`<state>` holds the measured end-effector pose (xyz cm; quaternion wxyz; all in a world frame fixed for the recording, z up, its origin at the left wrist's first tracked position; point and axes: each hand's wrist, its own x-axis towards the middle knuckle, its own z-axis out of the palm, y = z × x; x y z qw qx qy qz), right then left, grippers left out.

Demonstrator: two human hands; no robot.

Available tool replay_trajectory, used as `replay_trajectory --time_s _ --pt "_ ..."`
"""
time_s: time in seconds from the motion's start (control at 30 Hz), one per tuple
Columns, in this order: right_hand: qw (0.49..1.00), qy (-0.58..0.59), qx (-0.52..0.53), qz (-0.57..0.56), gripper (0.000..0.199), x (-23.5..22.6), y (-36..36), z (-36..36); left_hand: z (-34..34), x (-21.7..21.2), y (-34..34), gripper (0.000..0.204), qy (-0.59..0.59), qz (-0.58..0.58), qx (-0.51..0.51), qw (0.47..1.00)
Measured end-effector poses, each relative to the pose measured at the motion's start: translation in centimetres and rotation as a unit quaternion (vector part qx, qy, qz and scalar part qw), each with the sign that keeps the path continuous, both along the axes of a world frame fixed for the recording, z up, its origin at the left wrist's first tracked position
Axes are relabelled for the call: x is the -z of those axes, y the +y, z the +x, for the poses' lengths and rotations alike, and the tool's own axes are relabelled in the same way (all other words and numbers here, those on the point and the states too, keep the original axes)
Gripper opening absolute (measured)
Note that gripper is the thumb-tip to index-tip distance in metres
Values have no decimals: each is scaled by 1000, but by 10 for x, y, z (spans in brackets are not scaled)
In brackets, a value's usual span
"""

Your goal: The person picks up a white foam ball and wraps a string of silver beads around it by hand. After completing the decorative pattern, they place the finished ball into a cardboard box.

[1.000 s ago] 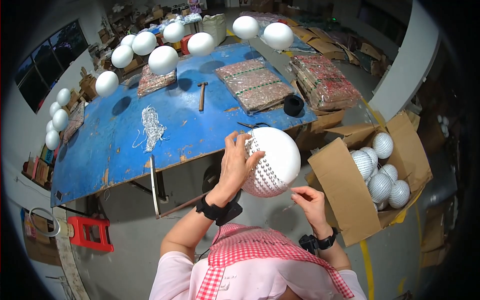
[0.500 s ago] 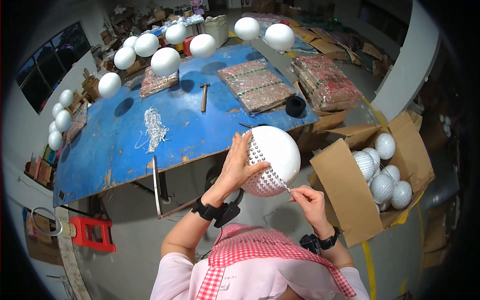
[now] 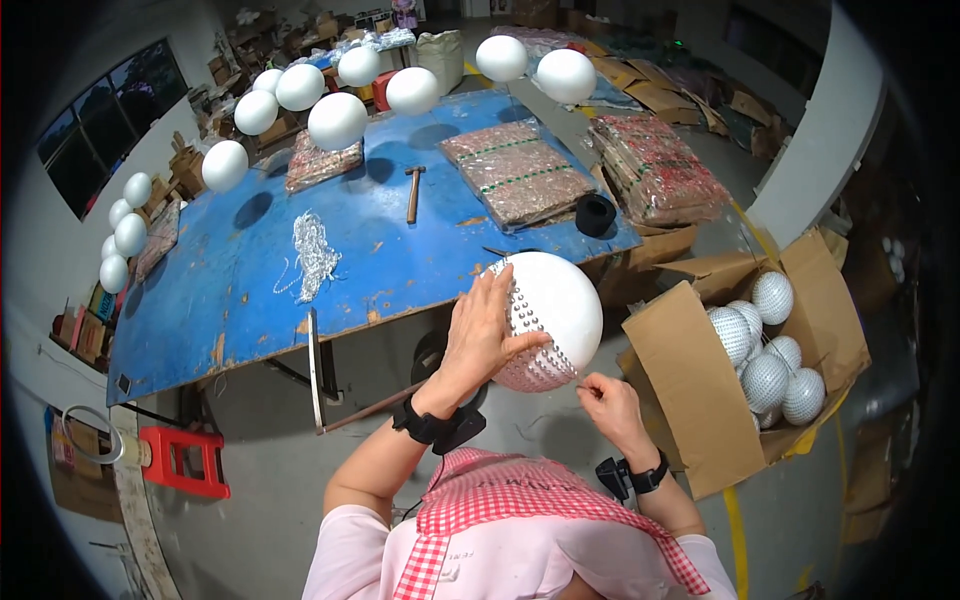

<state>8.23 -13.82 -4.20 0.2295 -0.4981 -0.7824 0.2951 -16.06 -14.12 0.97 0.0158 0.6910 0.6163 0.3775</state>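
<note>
Just beyond the table's near edge is a large white ball (image 3: 568,300), its left and lower part covered with rows of small silver beads (image 3: 530,352). My left hand (image 3: 482,330) grips it from the left, palm against the beaded side, fingers pointing up and thumb reaching across the rows. At the ball's lower right, my right hand (image 3: 610,405) is closed in a pinch on the bead string, which is mostly hidden by the fingers. A tangled heap of silver bead string (image 3: 315,257) lies on the blue table (image 3: 230,300).
Several plain white balls (image 3: 338,122) appear above the table, supports unseen. A hammer (image 3: 414,195), a black roll (image 3: 595,214) and a wrapped flat bundle (image 3: 515,172) lie on it. To my right, a cardboard box (image 3: 690,390) holds several beaded balls (image 3: 765,380). A red stool (image 3: 185,462) is left.
My right hand has drawn in and curled slightly, and less of the bead string shows at its fingertips. My left hand has shifted slightly on the ball. The view has moved a little.
</note>
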Motion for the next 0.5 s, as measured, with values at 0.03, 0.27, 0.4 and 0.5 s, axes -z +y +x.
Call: replay_trajectory --time_s 0.03,0.27,0.4,0.5 --pt "1000 0 -1 0 10 6 3 4 0 1 2 88 -25 -22 -4 999" --pt "903 380 -40 -197 18 -4 5 6 0 -6 4 68 -62 11 -45 997" --pt "911 377 -26 -165 13 -7 7 7 3 -6 2 63 -104 -15 -4 995" --pt "918 365 -9 -154 11 -9 8 8 8 -6 3 68 -61 16 -3 998"
